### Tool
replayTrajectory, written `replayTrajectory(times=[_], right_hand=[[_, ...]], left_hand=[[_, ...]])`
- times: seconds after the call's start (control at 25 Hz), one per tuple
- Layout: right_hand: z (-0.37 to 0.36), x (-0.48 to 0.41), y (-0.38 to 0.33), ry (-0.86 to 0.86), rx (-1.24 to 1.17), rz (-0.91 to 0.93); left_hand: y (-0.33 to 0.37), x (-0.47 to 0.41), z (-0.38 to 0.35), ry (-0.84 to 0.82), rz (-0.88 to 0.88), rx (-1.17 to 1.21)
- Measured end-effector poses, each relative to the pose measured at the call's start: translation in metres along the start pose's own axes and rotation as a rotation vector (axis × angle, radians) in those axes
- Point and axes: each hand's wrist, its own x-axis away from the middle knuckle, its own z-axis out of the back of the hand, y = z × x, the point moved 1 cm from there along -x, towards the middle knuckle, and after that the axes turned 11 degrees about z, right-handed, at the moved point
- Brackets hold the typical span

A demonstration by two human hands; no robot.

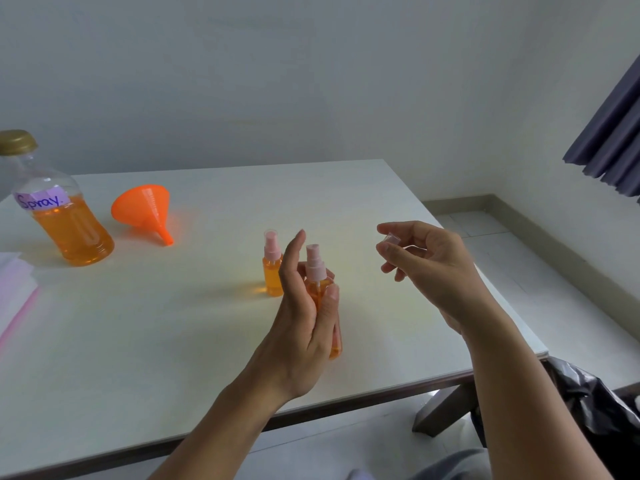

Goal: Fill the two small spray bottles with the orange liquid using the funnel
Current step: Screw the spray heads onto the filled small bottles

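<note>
The spray bottle (pixel 323 299) was held in the left hand (pixel 304 320), the clear cap (pixel 393 241) pinched by the right hand (pixel 426 261) (best pushed straight down).

White table (pixel 173 341), grey curtain (pixel 613 147)

One small spray bottle (pixel 273 271), clear plastic filled with orange liquid and topped with a pink pump under a clear cap, stands upright on the white table (pixel 207 341) near its middle. The second small bottle (pixel 320 289), also full of orange liquid, is held just beside it and nearly upright in the left hand (pixel 304 327), its pink pump bare, while its clear cap (pixel 393 241) sits pinched in the right hand (pixel 426 261). Far to the left, the orange funnel (pixel 143 209) lies on its side beside the big upright bottle (pixel 65 216), gold-capped, labelled "Spray" and about half full of orange liquid.
</note>
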Motion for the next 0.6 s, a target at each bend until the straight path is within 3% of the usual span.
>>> replayTrajectory(times=[0.32, 0.48, 0.6], right_hand=[[0.012, -0.001, 0.002, 0.057, 0.005, -0.003], [0.022, 0.001, 0.008, 0.128, 0.275, 0.021], [0.032, 0.002, 0.009, 0.159, 0.386, 0.014]], left_hand=[[-0.010, -0.010, 0.002, 0.185, -0.100, -0.178], [-0.007, -0.018, -0.008, 0.270, -0.142, -0.230], [-0.007, -0.024, -0.015, 0.209, -0.054, -0.192]])
